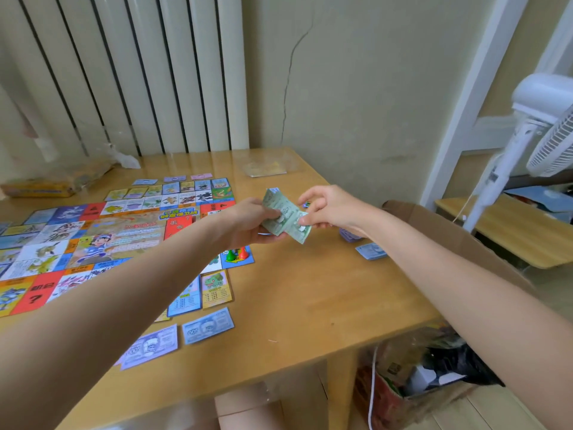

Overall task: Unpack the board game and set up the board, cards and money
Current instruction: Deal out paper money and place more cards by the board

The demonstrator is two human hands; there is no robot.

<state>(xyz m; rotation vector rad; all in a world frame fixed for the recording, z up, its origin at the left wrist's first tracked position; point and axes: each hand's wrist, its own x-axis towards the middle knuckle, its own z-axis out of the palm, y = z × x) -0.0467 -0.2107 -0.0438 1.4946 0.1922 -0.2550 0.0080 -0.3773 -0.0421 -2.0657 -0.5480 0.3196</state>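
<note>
A colourful game board (pixel 93 240) lies open on the left of the wooden table (pixel 310 293). Above the table's middle, my left hand (pixel 248 223) grips a small stack of green paper money (pixel 286 214). My right hand (pixel 330 207) pinches the same stack from the right. Green and red pawns (pixel 236 254) stand on the board's near right corner. Two cards (pixel 201 293) lie below that corner. A blue bill (pixel 207 325) and a purple bill (pixel 152 347) rest near the front edge. Blue money (pixel 370 251) and purple money (pixel 348 235) lie under my right wrist.
The game box (pixel 46 187) in plastic wrap sits at the back left. A clear plastic bag (pixel 266 166) lies at the back right. A white fan (pixel 536 131) stands to the right. A cardboard box (pixel 465 237) and a bin of rubbish (pixel 418 373) sit beside the table.
</note>
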